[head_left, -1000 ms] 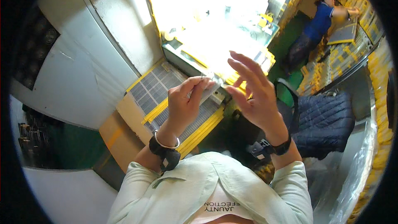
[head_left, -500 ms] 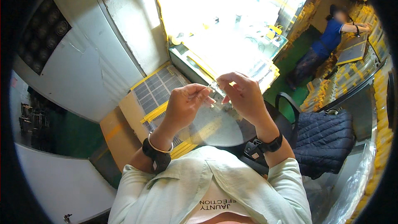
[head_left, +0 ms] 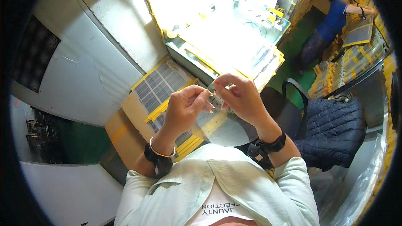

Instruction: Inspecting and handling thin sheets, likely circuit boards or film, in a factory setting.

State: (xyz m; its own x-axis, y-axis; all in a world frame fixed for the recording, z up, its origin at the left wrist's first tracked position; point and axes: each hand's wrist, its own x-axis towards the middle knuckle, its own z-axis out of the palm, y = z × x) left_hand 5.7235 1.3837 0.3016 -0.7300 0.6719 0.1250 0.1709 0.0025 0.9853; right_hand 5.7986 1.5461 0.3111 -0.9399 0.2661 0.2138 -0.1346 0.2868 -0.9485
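Note:
My left hand (head_left: 187, 104) and my right hand (head_left: 238, 95) are raised close together in front of my chest. Thumb and fingers of each are pinched at the upper edge of a thin see-through sheet (head_left: 226, 130), which looks like clear plastic film. It hangs below the fingertips toward my shirt, with rows of small dark marks near its top and a pale, rounded lower part. Between the two pinches the edge is too small and bright to make out in detail. Both wrists wear black straps with devices, and a bangle circles the left one.
Ahead stands a brightly lit workbench (head_left: 222, 37), its top washed out by glare. Grey gridded panels with yellow edges (head_left: 161, 86) lean beside cardboard (head_left: 121, 132) at left. A black quilted jacket (head_left: 333, 132) covers a chair at right. Farther off, a person in blue (head_left: 333, 23) handles panels.
The whole view has shifted a little. My hands remain pinched on the sheet and have come slightly closer together. The person at the far right still reaches over the panels.

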